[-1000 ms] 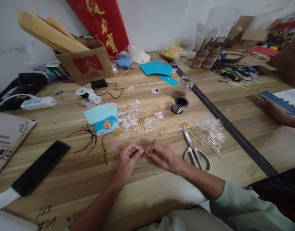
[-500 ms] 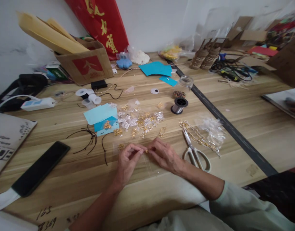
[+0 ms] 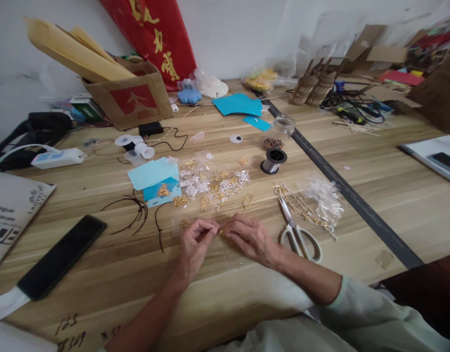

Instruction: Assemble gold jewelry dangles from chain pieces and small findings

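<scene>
My left hand (image 3: pixel 196 243) is closed in a pinch, its thumb and forefinger tips almost meeting those of my right hand (image 3: pixel 251 238). A small gold bead (image 3: pixel 221 232) shows at my right fingertips. Whatever my left fingers pinch is too small to make out. Below the fingertips, faint clear lines run over the table; I cannot tell thread from the edge of a plastic film. Gold beads (image 3: pixel 184 224) lie beside my left hand. A gold safety-pin-shaped piece (image 3: pixel 247 201) lies just beyond my right hand, and white-handled scissors (image 3: pixel 298 234) rest to its right.
Gold and silver findings (image 3: pixel 210 186) are heaped ahead, near blue cards (image 3: pixel 153 173). Behind the scissors are a wire spool (image 3: pixel 272 161), a glass jar (image 3: pixel 283 126) and gold chains (image 3: pixel 302 208). Black cords (image 3: pixel 137 208) and a phone (image 3: pixel 63 256) lie left.
My right hand and the gold bead have shifted very slightly left and down. Another person's hand has left the notebook at the right edge, uncovering a dark flat object there.
</scene>
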### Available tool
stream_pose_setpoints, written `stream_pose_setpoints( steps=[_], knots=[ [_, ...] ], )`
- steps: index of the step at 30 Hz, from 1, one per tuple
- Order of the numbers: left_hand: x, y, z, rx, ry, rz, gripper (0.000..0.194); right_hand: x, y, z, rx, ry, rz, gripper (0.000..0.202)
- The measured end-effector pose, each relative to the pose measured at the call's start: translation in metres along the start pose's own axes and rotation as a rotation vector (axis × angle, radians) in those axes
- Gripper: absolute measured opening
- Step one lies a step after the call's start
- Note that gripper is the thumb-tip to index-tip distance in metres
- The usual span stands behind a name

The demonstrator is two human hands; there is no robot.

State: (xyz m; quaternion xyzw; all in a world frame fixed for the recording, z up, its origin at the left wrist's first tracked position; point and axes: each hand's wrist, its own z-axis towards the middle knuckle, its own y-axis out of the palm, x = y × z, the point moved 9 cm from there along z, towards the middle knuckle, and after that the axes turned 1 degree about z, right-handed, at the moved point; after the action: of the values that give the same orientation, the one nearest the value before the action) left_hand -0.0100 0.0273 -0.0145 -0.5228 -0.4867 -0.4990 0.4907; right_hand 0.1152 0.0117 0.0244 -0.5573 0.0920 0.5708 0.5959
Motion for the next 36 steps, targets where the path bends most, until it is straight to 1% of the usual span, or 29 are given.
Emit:
stream_pose_setpoints(
  steps=[5, 8, 14, 18, 24, 31, 36],
  knots=[
    [-0.001, -0.001, 0.001, 0.012, -0.022, -0.038, 0.009, -0.002, 0.001, 0.001, -0.03, 0.003, -0.005, 0.017],
    [-0.004, -0.001, 0.002, 0.002, -0.038, -0.061, 0.01, -0.002, 0.0, 0.002, -0.038, 0.013, -0.021, 0.017],
    [-0.006, 0.0, 0.001, -0.03, -0.026, -0.098, 0.011, -0.001, -0.001, 0.002, -0.045, 0.016, -0.027, 0.018],
    [-0.008, 0.0, 0.001, -0.041, -0.032, -0.107, 0.011, 0.004, -0.001, 0.001, -0.023, 0.045, -0.023, 0.017],
    [-0.007, 0.0, 0.002, -0.069, -0.059, -0.078, 0.008, 0.008, -0.004, 0.001, 0.036, 0.068, 0.046, 0.01],
    [-0.013, 0.002, 0.001, -0.088, -0.103, -0.119, 0.007, 0.007, -0.004, 0.002, 0.051, 0.068, 0.088, 0.008],
    [-0.015, 0.003, 0.001, -0.103, -0.11, -0.103, 0.008, 0.013, -0.004, 0.0, 0.045, 0.142, 0.11, 0.009]
  ],
)
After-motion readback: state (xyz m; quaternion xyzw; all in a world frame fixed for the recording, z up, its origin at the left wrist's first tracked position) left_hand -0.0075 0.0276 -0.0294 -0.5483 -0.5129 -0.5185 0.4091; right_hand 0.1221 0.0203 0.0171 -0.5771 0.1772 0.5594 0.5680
